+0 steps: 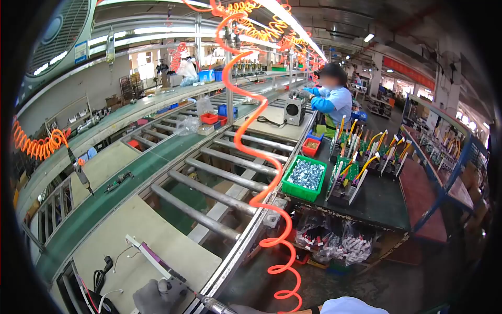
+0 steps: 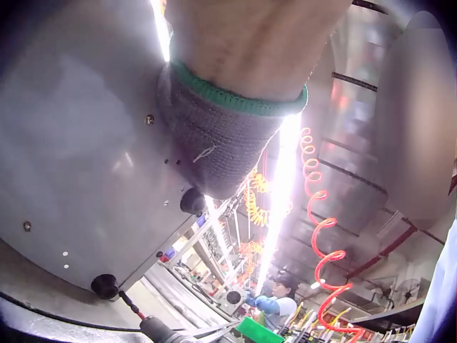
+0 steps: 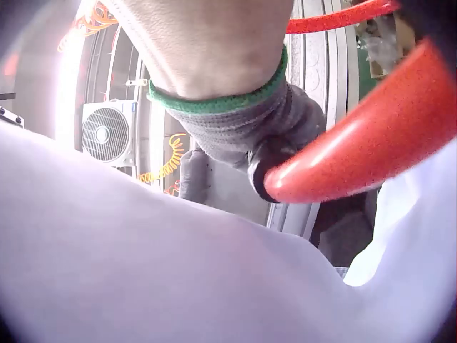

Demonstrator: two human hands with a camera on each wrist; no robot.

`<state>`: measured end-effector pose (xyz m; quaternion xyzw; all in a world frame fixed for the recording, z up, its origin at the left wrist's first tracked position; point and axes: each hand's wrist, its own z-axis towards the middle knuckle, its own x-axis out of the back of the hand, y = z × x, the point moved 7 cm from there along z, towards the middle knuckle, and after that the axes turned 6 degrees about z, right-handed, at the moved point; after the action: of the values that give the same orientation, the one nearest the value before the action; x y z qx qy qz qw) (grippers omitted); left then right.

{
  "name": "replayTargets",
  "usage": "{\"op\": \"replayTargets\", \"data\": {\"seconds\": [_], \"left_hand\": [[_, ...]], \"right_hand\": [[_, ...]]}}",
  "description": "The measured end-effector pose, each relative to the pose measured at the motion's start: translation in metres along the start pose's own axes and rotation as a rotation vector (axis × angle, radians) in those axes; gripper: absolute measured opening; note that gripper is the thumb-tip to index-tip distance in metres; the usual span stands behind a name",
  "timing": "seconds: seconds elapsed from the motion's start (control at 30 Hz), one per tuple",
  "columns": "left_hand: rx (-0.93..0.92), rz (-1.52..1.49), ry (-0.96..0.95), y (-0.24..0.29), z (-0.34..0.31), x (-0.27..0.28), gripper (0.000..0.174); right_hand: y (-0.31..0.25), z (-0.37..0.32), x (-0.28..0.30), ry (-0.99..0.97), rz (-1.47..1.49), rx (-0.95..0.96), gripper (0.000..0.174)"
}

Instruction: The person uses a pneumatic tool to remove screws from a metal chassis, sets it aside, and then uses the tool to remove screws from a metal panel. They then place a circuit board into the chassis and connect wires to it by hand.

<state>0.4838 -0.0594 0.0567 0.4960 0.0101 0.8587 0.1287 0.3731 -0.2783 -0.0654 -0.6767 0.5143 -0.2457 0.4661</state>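
Note:
Grey-gloved, my left hand (image 1: 157, 297) grips a metal casing (image 1: 179, 287) at the bottom of the head view. The left wrist view shows this hand (image 2: 218, 143) against the casing's flat grey panel (image 2: 86, 171), its fingers hidden. A powered screwdriver (image 2: 158, 330) points its bit at a black rubber foot (image 2: 105, 286) on the panel's corner; whether they touch is unclear. My right hand (image 3: 246, 132) is closed round the driver, whose black end (image 3: 265, 171) joins a red hose (image 3: 357, 143). Most of its fingers are hidden.
Cables (image 1: 103, 275) lie left of the casing on a pale board (image 1: 193, 233). A coiled red hose (image 1: 243, 138) hangs over the rollers (image 1: 209, 196). Right of these stand a green bin (image 1: 300, 193) of small metal parts and circuit assemblies (image 1: 348, 175). Another person (image 1: 337, 102) works farther back.

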Motion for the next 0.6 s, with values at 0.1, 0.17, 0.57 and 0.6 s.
{"op": "replayTargets", "data": {"seconds": [0.1,0.17,0.57,0.6], "left_hand": [[-0.022,0.08,0.017,-0.002,0.001,-0.004,0.04],[-0.022,0.053,0.003,-0.005,0.002,-0.007,0.04],[-0.145,0.078,0.009,0.026,0.007,0.011,0.031],[-0.167,0.101,-0.002,0.033,0.008,0.024,0.028]], "right_hand": [[0.005,0.003,0.002,0.004,0.014,-0.025,0.044],[0.011,0.007,0.002,0.005,0.031,-0.008,0.045],[0.021,0.021,0.009,-0.046,0.026,0.047,0.046],[0.025,0.024,0.01,-0.062,0.014,0.049,0.047]]}}
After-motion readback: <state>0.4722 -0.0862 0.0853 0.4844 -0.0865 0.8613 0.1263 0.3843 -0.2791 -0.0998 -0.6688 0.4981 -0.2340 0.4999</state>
